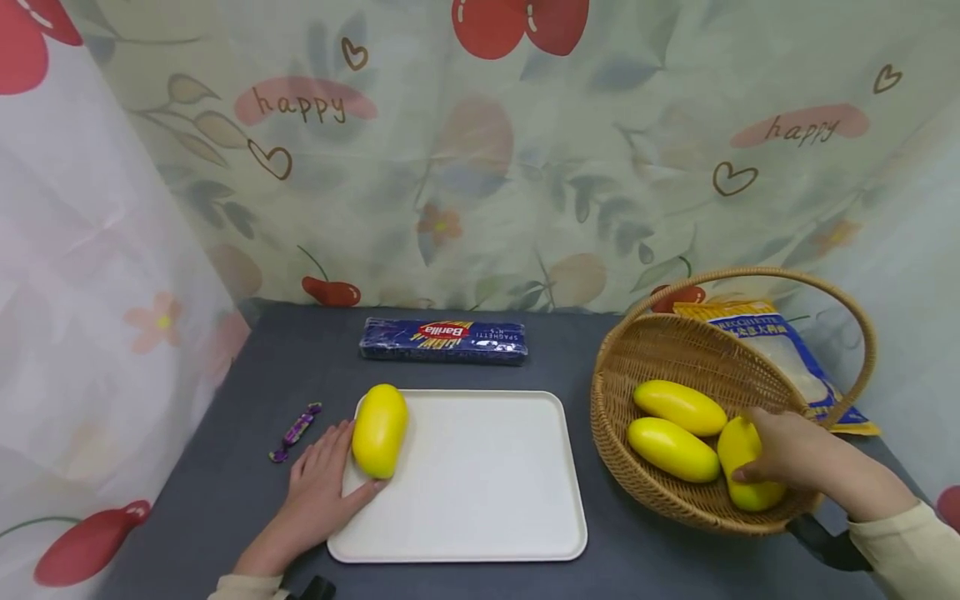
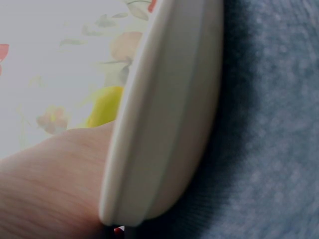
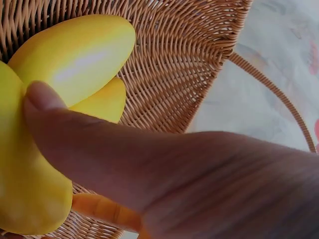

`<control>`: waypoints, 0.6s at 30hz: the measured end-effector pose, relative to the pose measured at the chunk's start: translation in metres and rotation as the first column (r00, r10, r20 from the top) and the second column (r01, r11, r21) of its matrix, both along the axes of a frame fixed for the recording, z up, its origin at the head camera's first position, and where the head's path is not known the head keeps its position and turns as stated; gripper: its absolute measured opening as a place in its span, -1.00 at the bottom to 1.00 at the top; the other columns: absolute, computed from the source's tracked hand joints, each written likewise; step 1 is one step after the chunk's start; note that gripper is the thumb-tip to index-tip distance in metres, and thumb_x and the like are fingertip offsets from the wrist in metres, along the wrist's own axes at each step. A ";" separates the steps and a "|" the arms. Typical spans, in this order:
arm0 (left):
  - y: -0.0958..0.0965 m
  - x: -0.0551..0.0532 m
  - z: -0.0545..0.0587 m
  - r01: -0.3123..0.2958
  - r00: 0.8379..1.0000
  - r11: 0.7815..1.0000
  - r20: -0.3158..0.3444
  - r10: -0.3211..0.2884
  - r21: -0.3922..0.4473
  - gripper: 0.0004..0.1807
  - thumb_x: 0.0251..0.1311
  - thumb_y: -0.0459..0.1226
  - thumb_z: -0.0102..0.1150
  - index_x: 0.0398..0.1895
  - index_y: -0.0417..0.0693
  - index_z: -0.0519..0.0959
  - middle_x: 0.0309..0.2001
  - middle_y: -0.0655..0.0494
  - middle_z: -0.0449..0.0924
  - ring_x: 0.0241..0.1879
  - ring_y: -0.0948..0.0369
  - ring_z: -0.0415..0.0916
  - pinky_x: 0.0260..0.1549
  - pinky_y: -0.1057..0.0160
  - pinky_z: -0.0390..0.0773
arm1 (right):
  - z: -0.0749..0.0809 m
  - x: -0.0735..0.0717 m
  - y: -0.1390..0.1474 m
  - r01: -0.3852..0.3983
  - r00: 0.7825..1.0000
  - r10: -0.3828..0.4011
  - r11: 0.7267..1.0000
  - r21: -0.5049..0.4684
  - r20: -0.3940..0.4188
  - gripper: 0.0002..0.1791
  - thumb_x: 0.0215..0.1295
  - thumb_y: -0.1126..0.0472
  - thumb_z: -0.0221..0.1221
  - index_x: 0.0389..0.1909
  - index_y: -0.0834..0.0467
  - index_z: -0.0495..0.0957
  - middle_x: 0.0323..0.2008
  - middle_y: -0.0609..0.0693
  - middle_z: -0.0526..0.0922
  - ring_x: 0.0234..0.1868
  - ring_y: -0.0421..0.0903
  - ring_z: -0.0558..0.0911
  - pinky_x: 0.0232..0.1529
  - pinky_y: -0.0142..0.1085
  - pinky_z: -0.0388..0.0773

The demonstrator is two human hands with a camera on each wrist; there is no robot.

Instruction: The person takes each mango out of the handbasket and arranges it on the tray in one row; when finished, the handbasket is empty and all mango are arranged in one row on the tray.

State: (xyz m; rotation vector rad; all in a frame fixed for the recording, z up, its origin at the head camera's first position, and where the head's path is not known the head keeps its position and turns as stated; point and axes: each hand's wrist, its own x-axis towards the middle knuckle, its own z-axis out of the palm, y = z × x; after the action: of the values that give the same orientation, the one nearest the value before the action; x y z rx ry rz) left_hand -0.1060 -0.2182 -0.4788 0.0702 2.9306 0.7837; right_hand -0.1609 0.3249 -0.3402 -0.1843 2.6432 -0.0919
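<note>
A yellow mango (image 1: 380,431) lies on the left end of a white tray (image 1: 480,492). Beside it, over the tray's left rim, is my left hand (image 1: 321,483), its fingers extended along the fruit and its thumb spread near the fruit's lower end. My right hand (image 1: 795,450) reaches into a wicker basket (image 1: 693,337) and grips a mango (image 1: 752,496) there; the thumb (image 3: 75,124) presses on this fruit in the right wrist view. Two more mangoes, an upper one (image 1: 678,407) and a lower one (image 1: 672,450), lie alongside. In the left wrist view the tray's edge hides most of the left hand.
A blue Barilla spaghetti pack (image 1: 444,341) lies behind the tray. Left of the tray is a purple wrapped candy (image 1: 296,432). Behind the basket, partly hidden by it, leans a blue and yellow pasta bag (image 1: 780,342). The basket's tall handle (image 1: 862,325) arches above it.
</note>
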 end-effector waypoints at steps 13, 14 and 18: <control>-0.002 0.001 0.000 -0.002 1.000 1.000 -0.010 0.002 -0.005 0.11 0.10 0.28 0.13 0.49 -0.21 -0.06 0.47 -0.27 -0.08 0.45 -0.19 -0.22 0.28 -0.32 -0.27 | -0.006 -0.003 0.000 -0.035 0.999 0.036 0.999 -0.014 0.023 0.18 -0.11 -0.21 0.43 0.21 0.62 0.13 -0.13 0.46 0.51 -0.21 0.16 0.53 -0.26 -0.02 0.47; -0.002 0.001 0.000 -0.001 1.000 1.000 -0.008 0.001 -0.005 0.11 0.10 0.28 0.13 0.49 -0.21 -0.06 0.48 -0.27 -0.08 0.45 -0.19 -0.22 0.29 -0.32 -0.27 | -0.005 -0.003 -0.001 -0.034 0.999 0.035 0.999 -0.013 0.023 0.17 -0.11 -0.20 0.43 0.21 0.61 0.14 -0.15 0.44 0.52 -0.22 0.15 0.52 -0.26 -0.02 0.47; -0.001 0.001 -0.001 0.000 1.000 1.000 -0.002 0.000 -0.008 0.10 0.10 0.28 0.12 0.49 -0.20 -0.06 0.48 -0.26 -0.08 0.45 -0.18 -0.22 0.29 -0.32 -0.27 | -0.003 -0.002 -0.003 -0.026 0.999 0.027 1.000 -0.017 0.025 0.14 -0.10 -0.18 0.43 0.20 0.60 0.15 -0.21 0.34 0.53 -0.27 0.10 0.50 -0.29 -0.05 0.46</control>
State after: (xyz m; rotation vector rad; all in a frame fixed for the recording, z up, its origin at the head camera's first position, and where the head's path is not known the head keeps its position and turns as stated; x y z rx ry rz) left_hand -0.1054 -0.2195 -0.4795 0.0699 2.9354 0.7726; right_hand -0.1625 0.3223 -0.3432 -0.2223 2.6143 -0.1069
